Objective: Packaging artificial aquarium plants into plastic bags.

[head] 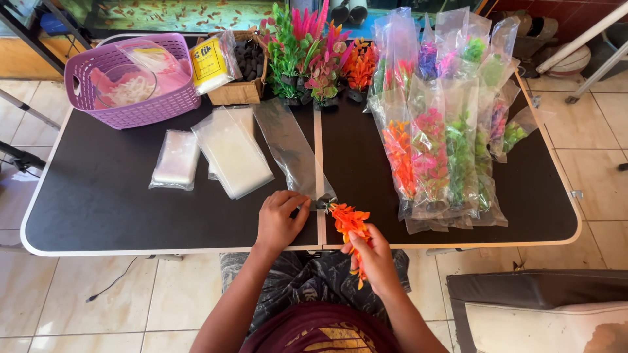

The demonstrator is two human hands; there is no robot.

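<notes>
My right hand (373, 258) grips an orange plastic aquarium plant (348, 220) at the table's near edge, its base pointing left. My left hand (280, 219) pinches the open near end of a long clear plastic bag (286, 145) that lies flat on the black table (104, 196). The plant's base sits right at the bag's mouth, beside my left fingertips.
Bagged plants in several colours (438, 150) lie in rows on the right. Loose upright plants (314, 55) stand at the back, next to a cardboard box (242, 82) and a purple basket (131, 82). Stacks of empty bags (230, 153) and a small packet (175, 159) lie left.
</notes>
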